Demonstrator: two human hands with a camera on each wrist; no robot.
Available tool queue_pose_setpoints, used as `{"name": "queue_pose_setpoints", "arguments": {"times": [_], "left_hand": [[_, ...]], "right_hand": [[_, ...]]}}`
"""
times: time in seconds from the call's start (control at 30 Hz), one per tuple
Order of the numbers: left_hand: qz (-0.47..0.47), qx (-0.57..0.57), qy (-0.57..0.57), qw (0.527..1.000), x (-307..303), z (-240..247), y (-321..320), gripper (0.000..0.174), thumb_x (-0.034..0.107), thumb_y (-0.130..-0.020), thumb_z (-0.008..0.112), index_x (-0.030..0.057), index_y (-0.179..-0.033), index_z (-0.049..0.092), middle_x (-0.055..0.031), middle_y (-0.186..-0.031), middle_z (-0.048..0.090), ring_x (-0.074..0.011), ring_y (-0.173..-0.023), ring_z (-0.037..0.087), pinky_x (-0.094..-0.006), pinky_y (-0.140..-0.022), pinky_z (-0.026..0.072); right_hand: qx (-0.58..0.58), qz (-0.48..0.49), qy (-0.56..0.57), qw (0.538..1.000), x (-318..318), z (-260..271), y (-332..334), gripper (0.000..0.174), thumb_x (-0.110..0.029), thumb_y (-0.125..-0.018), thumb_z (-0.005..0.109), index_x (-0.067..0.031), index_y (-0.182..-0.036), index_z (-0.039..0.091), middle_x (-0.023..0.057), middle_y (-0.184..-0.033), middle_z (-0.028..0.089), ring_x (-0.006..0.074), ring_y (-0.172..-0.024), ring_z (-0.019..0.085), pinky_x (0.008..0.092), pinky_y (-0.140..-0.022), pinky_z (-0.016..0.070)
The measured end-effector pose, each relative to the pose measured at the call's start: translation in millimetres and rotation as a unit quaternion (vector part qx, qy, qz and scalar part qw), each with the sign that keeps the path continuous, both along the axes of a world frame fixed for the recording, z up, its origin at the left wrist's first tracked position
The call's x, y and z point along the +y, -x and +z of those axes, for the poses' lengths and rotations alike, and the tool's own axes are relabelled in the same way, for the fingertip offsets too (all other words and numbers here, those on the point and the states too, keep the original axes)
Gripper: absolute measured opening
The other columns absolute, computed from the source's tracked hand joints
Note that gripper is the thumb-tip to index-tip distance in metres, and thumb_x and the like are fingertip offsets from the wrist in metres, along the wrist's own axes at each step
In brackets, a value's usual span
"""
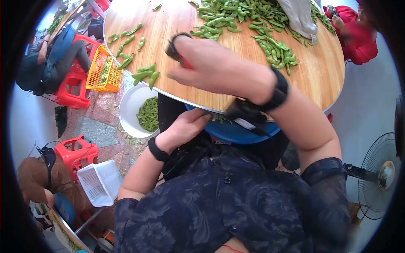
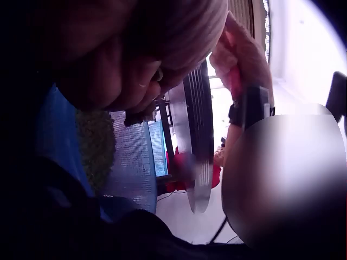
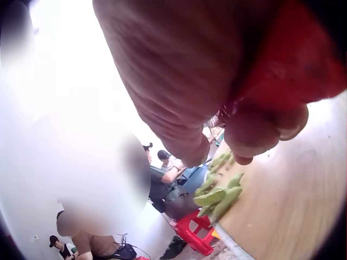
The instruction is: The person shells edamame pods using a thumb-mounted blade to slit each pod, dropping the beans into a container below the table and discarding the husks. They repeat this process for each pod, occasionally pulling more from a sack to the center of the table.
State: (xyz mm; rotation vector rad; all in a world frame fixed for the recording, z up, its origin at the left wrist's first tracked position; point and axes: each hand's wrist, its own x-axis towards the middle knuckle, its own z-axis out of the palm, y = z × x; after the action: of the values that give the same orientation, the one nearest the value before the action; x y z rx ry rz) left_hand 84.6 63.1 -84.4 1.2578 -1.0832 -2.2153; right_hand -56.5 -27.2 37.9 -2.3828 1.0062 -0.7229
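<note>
My right hand point(image 1: 223, 69) is over the round wooden table point(image 1: 177, 21), gripping a brush-like thing point(image 1: 173, 48) with a dark bristly edge and a red part. That red part point(image 3: 293, 59) fills the palm in the right wrist view. Below the table's near edge, my left hand point(image 1: 183, 128) has its fingers curled, with a small dark thing point(image 2: 140, 116) pinched at the fingertips; its kind I cannot tell. Under that hand sits a blue basin point(image 1: 236, 137) with green matter inside. A few edamame pods point(image 1: 145, 75) lie at the table edge, left of my right hand.
A large heap of edamame pods point(image 1: 228, 14) covers the far side, with a grey cloth point(image 1: 298, 19) on it. On the floor stand a white bucket point(image 1: 128, 111) of pods, a yellow basket point(image 1: 99, 84) and red stools point(image 1: 69, 90). A fan point(image 1: 379, 175) stands right. Other people sit around.
</note>
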Motion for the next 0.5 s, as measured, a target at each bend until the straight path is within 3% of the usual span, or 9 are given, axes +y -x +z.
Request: {"name": "queue_pose_setpoints", "arguments": {"times": [0.03, 0.07, 0.13, 0.17, 0.3, 0.37, 0.5], "left_hand": [[-0.045, -0.037, 0.287, 0.956, -4, -14, 13, 0.015, 0.019, -0.094, 0.052, 0.0073, -0.101, 0.057, -0.0071, -0.078, 0.057, -0.0187, -0.068, 0.055, -0.0278, -0.059, 0.0427], [-0.082, -0.072, 0.549, 0.829, -7, -24, 26, 0.020, 0.021, -0.091, 0.054, 0.0075, -0.105, 0.058, -0.0132, -0.085, 0.063, -0.0272, -0.079, 0.062, -0.0333, -0.068, 0.0484], [-0.211, -0.145, 0.427, 0.867, -21, -32, 45, 0.030, 0.022, -0.086, 0.061, 0.0078, -0.112, 0.060, -0.0166, -0.108, 0.061, -0.0264, -0.111, 0.055, -0.0357, -0.094, 0.0413], [-0.223, -0.124, 0.530, 0.809, -28, -3, 51, 0.028, 0.023, -0.084, 0.061, 0.0097, -0.108, 0.062, -0.0156, -0.106, 0.062, -0.0283, -0.105, 0.058, -0.0355, -0.092, 0.0440], [-0.244, -0.120, 0.539, 0.797, -35, -6, 74, 0.027, 0.023, -0.084, 0.061, 0.0095, -0.107, 0.062, -0.0156, -0.105, 0.062, -0.0285, -0.104, 0.058, -0.0358, -0.091, 0.0442], [-0.261, -0.126, 0.539, 0.791, -39, -11, 84, 0.027, 0.023, -0.084, 0.061, 0.0094, -0.106, 0.062, -0.0155, -0.105, 0.062, -0.0286, -0.103, 0.058, -0.0360, -0.091, 0.0443], [-0.292, -0.143, 0.542, 0.775, -41, -15, 97, 0.026, 0.023, -0.083, 0.061, 0.0092, -0.105, 0.062, -0.0155, -0.103, 0.062, -0.0288, -0.102, 0.058, -0.0363, -0.090, 0.0445]], "right_hand": [[0.030, 0.042, -0.038, 0.998, 14, 14, 17, 0.031, -0.025, -0.083, 0.063, 0.0012, -0.089, 0.048, 0.0222, -0.074, 0.058, 0.0394, -0.073, 0.060, 0.0436, -0.062, 0.0469], [0.060, 0.084, -0.076, 0.992, 30, 25, 34, 0.029, -0.025, -0.083, 0.063, -0.0002, -0.088, 0.049, 0.0210, -0.072, 0.057, 0.0392, -0.070, 0.059, 0.0438, -0.060, 0.0464], [0.156, 0.108, -0.226, 0.956, 66, 39, 60, 0.027, -0.025, -0.083, 0.063, -0.0021, -0.088, 0.048, 0.0189, -0.065, 0.055, 0.0397, -0.064, 0.058, 0.0444, -0.056, 0.0451], [0.188, 0.134, -0.222, 0.947, 82, 34, 73, 0.028, -0.024, -0.083, 0.063, -0.0018, -0.088, 0.047, 0.0186, -0.063, 0.054, 0.0398, -0.063, 0.058, 0.0445, -0.055, 0.0447], [0.217, 0.139, -0.251, 0.933, 133, -10, 123, 0.030, -0.024, -0.084, 0.062, -0.0007, -0.088, 0.044, 0.0197, -0.062, 0.053, 0.0404, -0.064, 0.058, 0.0453, -0.055, 0.0446], [0.214, 0.058, -0.320, 0.921, 147, -29, 142, 0.029, -0.023, -0.086, 0.061, 0.0004, -0.087, 0.044, 0.0213, -0.062, 0.053, 0.0406, -0.065, 0.058, 0.0458, -0.056, 0.0450], [0.174, 0.004, -0.321, 0.931, 167, -50, 167, 0.028, -0.020, -0.085, 0.060, 0.0021, -0.089, 0.044, 0.0222, -0.061, 0.054, 0.0402, -0.067, 0.059, 0.0463, -0.057, 0.0455]]}}
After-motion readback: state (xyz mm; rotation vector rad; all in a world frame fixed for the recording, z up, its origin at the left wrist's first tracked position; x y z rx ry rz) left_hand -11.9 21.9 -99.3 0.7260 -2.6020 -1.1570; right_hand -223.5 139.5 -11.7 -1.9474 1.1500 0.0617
